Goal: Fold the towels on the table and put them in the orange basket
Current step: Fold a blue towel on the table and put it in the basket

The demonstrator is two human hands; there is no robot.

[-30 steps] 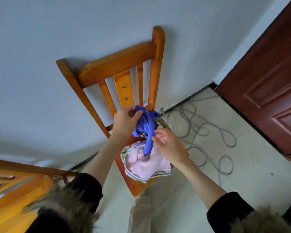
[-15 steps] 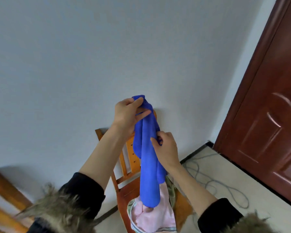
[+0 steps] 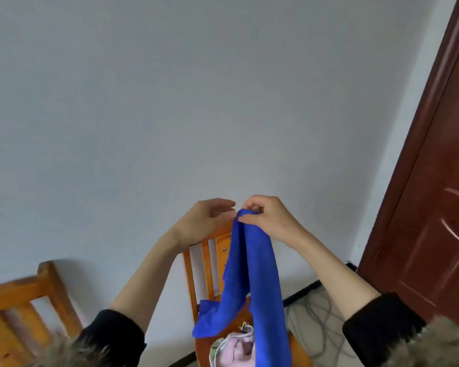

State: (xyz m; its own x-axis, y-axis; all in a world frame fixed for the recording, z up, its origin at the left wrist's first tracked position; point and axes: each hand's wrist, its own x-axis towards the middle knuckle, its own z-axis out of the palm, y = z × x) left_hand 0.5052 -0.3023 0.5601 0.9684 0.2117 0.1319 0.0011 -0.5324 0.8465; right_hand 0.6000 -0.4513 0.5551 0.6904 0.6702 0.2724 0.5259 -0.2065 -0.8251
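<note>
A blue towel (image 3: 252, 276) hangs in long folds in front of a wooden chair (image 3: 204, 263). My right hand (image 3: 272, 218) pinches its top edge, fingers curled round the cloth. My left hand (image 3: 203, 221) is just left of that edge with fingers nearly straight, their tips at the cloth. A pink towel with a striped border (image 3: 233, 350) lies bunched on the chair seat, partly hidden by the blue towel. No orange basket or table is in view.
A second wooden chair (image 3: 19, 308) stands at the lower left against the grey wall. A dark red door (image 3: 440, 207) fills the right side. Grey cables (image 3: 321, 332) lie looped on the tiled floor beside the chair.
My right hand slid from the towel's middle up to its top edge and now pinches it. My left hand loosened from the top. The towel hangs lower and wider.
</note>
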